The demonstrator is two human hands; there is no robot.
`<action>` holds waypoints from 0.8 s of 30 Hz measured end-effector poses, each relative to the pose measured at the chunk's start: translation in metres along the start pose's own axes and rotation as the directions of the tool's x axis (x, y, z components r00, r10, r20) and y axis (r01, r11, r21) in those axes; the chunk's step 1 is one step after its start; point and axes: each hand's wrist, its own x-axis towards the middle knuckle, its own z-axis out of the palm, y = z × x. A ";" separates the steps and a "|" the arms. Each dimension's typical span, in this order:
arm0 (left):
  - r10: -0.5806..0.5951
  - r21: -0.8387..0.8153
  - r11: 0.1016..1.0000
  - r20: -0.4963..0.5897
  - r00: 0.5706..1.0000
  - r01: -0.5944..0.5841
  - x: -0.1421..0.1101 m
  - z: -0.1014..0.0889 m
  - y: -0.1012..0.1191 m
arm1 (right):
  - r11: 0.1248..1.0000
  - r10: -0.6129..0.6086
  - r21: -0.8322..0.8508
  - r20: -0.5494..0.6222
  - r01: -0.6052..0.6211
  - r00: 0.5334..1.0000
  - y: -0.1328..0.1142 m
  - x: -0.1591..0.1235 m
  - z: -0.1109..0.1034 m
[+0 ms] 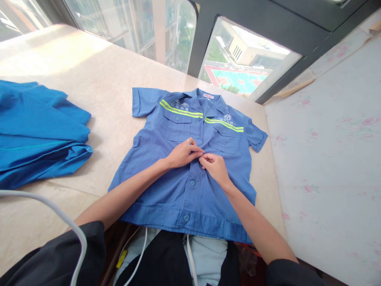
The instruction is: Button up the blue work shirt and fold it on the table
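A blue, short-sleeved fabric shirt [216,198] lies face up on a cream tabletop [113,99]. Midway along its placket [190,198], the right hand [216,167] and left hand [181,153] pinch it, fingertips closed. Beyond its collar [221,105] stands a grey-framed glass window [204,35].

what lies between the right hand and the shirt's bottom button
In the head view, another button lies on the blue shirt between the right hand and the bottom button.
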 end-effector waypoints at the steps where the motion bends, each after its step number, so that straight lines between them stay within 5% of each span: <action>1: 0.015 0.010 1.000 0.039 0.999 -0.015 0.000 -0.001 -0.001 | 1.000 -0.003 0.003 0.000 0.003 1.000 0.000 0.000 0.000; 7: -0.008 0.147 0.989 0.125 0.992 -0.010 0.002 -0.003 -0.002 | 0.999 0.002 0.048 -0.019 -0.001 1.000 0.004 -0.001 0.003; 15: -0.066 0.360 0.933 0.109 0.992 0.022 0.000 0.005 0.007 | 0.999 0.023 0.046 -0.046 -0.021 0.999 0.002 0.001 0.003; 20: -0.111 0.400 0.912 0.029 0.993 0.090 0.000 0.007 0.002 | 0.998 0.043 0.046 -0.064 -0.040 0.997 0.000 -0.002 0.003; 24: -0.102 0.377 0.924 0.066 0.993 0.070 0.001 0.003 -0.003 | 0.998 0.048 0.052 -0.074 -0.044 0.996 0.001 -0.003 0.003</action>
